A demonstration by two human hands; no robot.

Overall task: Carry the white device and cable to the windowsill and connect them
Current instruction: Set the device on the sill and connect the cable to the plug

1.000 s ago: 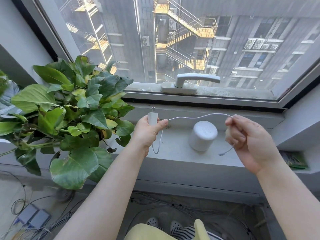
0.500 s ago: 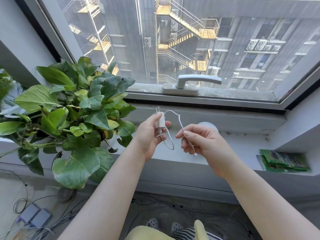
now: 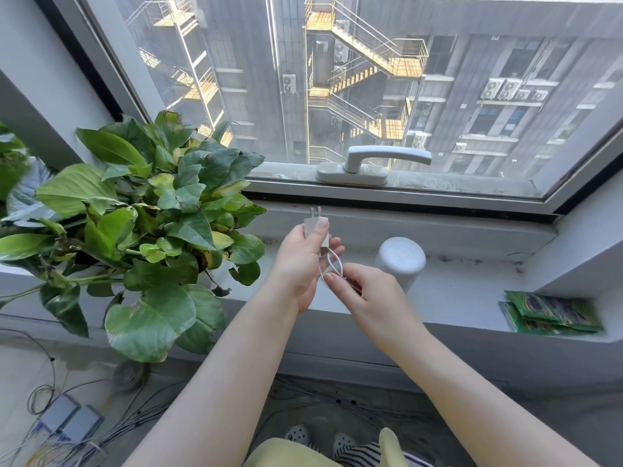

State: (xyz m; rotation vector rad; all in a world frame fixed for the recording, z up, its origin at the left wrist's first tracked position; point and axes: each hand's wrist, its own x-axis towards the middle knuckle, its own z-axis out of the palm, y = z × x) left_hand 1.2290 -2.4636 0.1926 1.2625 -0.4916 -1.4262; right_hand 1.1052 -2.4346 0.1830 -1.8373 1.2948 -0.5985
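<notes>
The white device (image 3: 399, 261) stands on the windowsill (image 3: 472, 291), right of the middle of the frame. The left hand (image 3: 303, 261) grips the plug (image 3: 317, 229) with its 2 prongs up. The right hand (image 3: 364, 291) pinches the thin cable (image 3: 332, 264) in a loop. The loop could tangle, or the right arm could bump the device off the sill.

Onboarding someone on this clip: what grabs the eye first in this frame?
Centre frame, the left hand holds a white plug adapter prongs-up while the right hand pinches its thin white cable just below. Behind the right hand, the white cylindrical device stands on the windowsill. A big leafy plant fills the left side.
</notes>
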